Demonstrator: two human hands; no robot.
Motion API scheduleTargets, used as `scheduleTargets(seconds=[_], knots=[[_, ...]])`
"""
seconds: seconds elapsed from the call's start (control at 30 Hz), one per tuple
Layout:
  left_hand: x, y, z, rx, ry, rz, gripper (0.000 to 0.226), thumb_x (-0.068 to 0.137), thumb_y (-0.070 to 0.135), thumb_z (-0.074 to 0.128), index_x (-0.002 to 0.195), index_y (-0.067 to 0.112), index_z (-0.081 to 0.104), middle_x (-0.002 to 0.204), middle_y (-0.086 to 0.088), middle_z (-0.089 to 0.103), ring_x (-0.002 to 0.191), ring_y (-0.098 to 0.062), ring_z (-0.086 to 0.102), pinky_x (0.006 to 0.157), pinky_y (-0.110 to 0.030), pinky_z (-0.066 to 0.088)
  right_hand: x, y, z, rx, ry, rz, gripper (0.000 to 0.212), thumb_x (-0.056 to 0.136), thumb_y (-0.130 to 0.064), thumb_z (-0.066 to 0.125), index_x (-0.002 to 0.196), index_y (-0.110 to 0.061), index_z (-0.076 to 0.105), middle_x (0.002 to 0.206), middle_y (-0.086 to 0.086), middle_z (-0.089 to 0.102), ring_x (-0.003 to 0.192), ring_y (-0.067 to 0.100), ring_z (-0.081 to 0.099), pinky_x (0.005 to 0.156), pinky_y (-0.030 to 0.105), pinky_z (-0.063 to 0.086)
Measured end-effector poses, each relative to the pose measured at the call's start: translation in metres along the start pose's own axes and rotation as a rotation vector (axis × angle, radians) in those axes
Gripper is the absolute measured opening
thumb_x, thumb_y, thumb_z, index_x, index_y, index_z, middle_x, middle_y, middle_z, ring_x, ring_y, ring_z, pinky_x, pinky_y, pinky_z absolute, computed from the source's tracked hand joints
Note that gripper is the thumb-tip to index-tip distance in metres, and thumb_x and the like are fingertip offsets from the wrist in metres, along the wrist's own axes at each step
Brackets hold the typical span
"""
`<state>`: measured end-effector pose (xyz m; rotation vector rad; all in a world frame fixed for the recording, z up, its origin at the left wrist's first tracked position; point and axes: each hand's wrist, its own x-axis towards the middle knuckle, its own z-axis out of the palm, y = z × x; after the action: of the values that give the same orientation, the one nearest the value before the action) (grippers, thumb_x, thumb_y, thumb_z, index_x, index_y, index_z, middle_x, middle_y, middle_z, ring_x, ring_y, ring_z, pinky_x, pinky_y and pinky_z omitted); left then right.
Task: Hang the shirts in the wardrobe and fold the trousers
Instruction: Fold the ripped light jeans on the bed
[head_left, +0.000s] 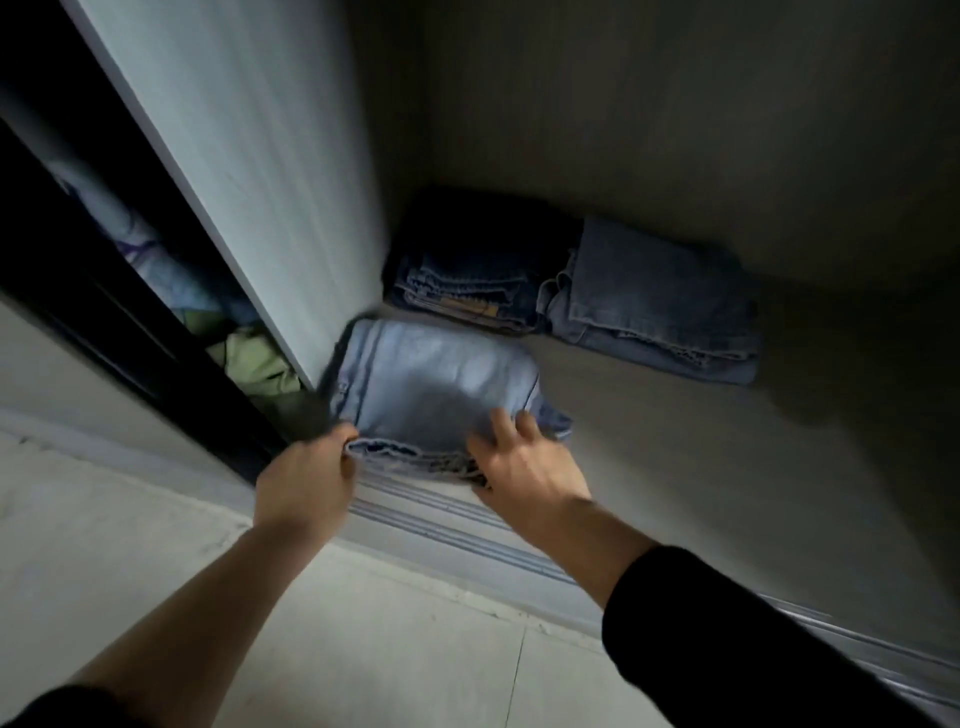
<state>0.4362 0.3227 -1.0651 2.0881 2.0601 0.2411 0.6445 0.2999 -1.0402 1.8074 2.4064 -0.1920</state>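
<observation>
Trousers (431, 384), folded pale-blue denim, at the front-left corner of the wardrobe floor (675, 447); my left hand (306, 478) pinches their near edge, my right hand (524, 467) seemingly grips too. Best slid in squarely.

I see the wardrobe floor (675, 441), a plain pale board that gets darker toward the far wall. Three folded pieces lie directly on it. The light blue jeans (431, 384) lie in the near left corner, beside the left side panel (270, 182). Their near edge is at the front edge of the board, just behind the sliding track (441, 514). The dark jeans pile (467, 280) lies in the far left corner. The mid-blue jeans (660, 306) lie just to its right and touch it. I cannot tell if the light blue jeans touch the dark pile.
</observation>
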Motion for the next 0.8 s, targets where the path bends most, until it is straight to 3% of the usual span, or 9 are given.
scheduleTargets(seconds=[0.03, 0.13, 0.27, 0.4, 0.6, 0.8], knots=[[-0.005, -0.005, 0.008, 0.013, -0.038, -0.014, 0.031, 0.09, 0.018, 0.05, 0.119, 0.025, 0.06, 0.101, -0.016, 0.069, 0.096, -0.038, 0.062, 0.076, -0.04, 0.048, 0.0, -0.005, 0.012, -0.008, -0.026, 0.033, 0.043, 0.07, -0.03, 0.08, 0.107, -0.016, 0.065, 0.103, 0.013, 0.062, 0.081, 0.033, 0.066, 0.054, 0.035, 0.051], [-0.001, -0.009, 0.013, 0.008, -0.063, -0.016, 0.04, 0.091, 0.016, 0.048, 0.13, 0.026, 0.053, 0.107, -0.016, 0.068, 0.1, -0.038, 0.061, 0.08, -0.04, 0.047, 0.008, -0.008, 0.035, 0.114, -0.088, 0.052, 0.041, 0.095, -0.02, 0.054, 0.132, -0.016, 0.038, 0.121, 0.014, 0.055, 0.097, 0.036, 0.065, 0.072, 0.039, 0.05], [0.013, -0.007, 0.008, -0.006, -0.278, -0.075, 0.071, 0.091, 0.021, 0.052, 0.151, 0.031, 0.016, 0.134, -0.015, 0.054, 0.117, -0.034, 0.054, 0.09, -0.035, 0.044, 0.02, -0.002, 0.039, 0.328, -0.03, 0.136, 0.046, 0.095, -0.012, 0.052, 0.137, -0.014, 0.032, 0.131, 0.014, 0.043, 0.113, 0.036, 0.055, 0.085, 0.039, 0.046], [0.005, 0.003, -0.006, -0.031, -0.452, -0.134, 0.086, 0.09, 0.026, 0.055, 0.152, 0.029, -0.004, 0.136, -0.018, 0.05, 0.12, -0.033, 0.052, 0.092, -0.034, 0.043, 0.005, 0.003, 0.026, 0.512, -0.15, 0.15, 0.067, 0.09, -0.012, 0.056, 0.148, -0.021, 0.024, 0.141, 0.01, 0.034, 0.125, 0.033, 0.045, 0.099, 0.037, 0.041], [-0.04, 0.055, -0.09, -0.096, -0.498, -0.102, 0.069, 0.092, 0.024, 0.051, 0.152, 0.021, 0.017, 0.153, -0.008, 0.033, 0.137, -0.025, 0.036, 0.105, -0.031, 0.035, -0.061, 0.006, -0.066, 0.656, -0.162, 0.262, 0.061, 0.092, -0.033, 0.058, 0.146, -0.021, 0.032, 0.137, 0.008, 0.043, 0.127, 0.027, 0.044, 0.102, 0.033, 0.037], [-0.106, 0.156, -0.25, -0.207, -0.458, 0.06, 0.055, 0.091, 0.021, 0.053, 0.143, 0.018, 0.038, 0.14, -0.008, 0.051, 0.126, -0.026, 0.048, 0.099, -0.034, 0.041, -0.173, 0.007, -0.233, 0.693, -0.11, 0.415, 0.06, 0.09, -0.036, 0.06, 0.142, -0.015, 0.038, 0.137, 0.009, 0.043, 0.128, 0.027, 0.042, 0.103, 0.032, 0.037]])
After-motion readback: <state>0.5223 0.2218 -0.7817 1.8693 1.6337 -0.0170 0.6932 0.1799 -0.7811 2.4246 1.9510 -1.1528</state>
